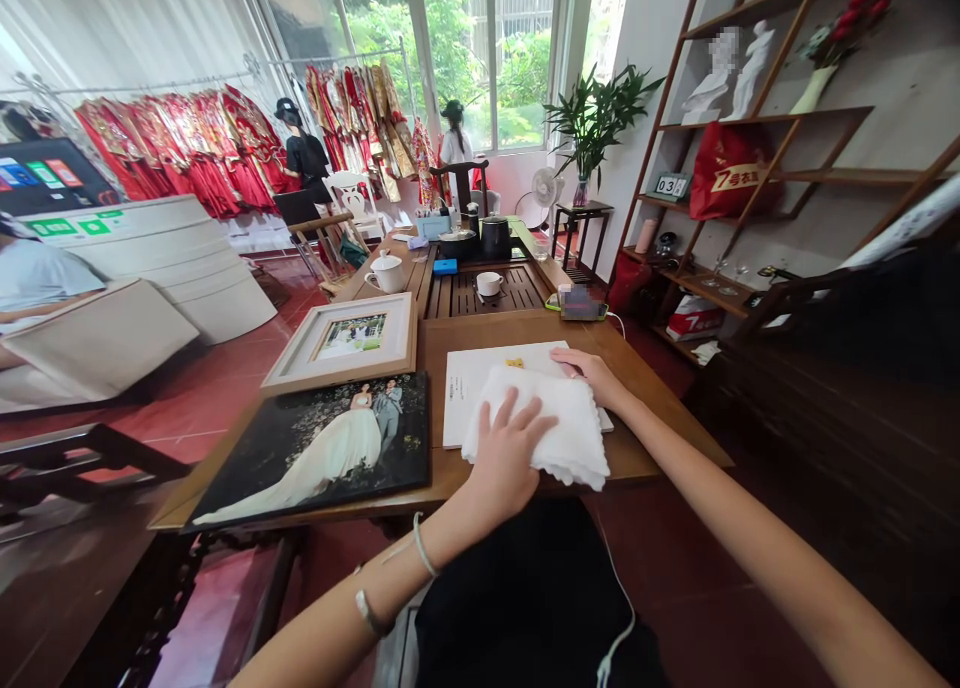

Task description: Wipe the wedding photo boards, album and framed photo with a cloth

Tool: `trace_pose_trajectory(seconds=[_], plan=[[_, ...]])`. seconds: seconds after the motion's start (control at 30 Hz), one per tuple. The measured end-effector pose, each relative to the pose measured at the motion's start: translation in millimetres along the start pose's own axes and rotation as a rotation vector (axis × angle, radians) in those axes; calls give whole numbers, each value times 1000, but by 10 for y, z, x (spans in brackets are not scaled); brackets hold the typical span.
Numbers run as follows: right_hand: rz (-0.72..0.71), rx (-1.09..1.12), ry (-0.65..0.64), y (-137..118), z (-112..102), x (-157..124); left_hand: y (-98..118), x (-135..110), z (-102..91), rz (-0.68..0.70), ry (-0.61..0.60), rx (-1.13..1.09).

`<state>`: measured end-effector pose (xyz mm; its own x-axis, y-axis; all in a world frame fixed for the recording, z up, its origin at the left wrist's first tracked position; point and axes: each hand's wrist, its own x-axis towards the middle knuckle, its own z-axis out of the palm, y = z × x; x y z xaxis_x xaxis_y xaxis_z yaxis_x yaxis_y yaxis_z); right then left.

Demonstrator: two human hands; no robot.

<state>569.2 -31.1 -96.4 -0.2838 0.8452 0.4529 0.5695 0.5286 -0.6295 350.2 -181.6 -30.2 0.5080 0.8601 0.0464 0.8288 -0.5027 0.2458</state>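
A folded white cloth (574,428) with a scalloped edge lies over the lower right part of a flat white board (465,383). My left hand (510,453) rests on that cloth, palm down, its fingers spread. At the board's far right corner is my right hand (589,373), its fingers stretched out over the surface just behind the cloth. A small yellow mark (514,362) shows on the board beyond the cloth. Left of the board lies a dark wedding photo panel (300,453), and behind it a pale framed photo (337,340).
On the wooden table (637,368) stand a lidded white cup (385,272), a small white cup (489,284) on a slatted tea tray (450,298), and a phone (581,304) with a cable. Shelves (750,118) rise at right. People and red garments (187,148) are farther back.
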Motion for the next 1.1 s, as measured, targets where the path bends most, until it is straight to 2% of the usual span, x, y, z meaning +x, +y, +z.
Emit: trace_pose_trajectory(seconds=[0.2,0.5,0.6,0.73,0.93,1.1], plan=[[25,-9,20,6,40,-8,-14,-275,-74,-13,-69,40],[18,-20,22,-17,31,-16,-40,-186,-74,-119,-50,120],[13,-22,20,-19,27,-15,-142,-92,-131,-180,-35,133],[11,-27,19,-16,31,-15,-389,125,-206,-225,-4,156],[13,-36,15,-11,28,-16,-805,550,-278,-206,3,184],[11,-39,12,-2,27,-19,-959,762,-261,-241,46,216]])
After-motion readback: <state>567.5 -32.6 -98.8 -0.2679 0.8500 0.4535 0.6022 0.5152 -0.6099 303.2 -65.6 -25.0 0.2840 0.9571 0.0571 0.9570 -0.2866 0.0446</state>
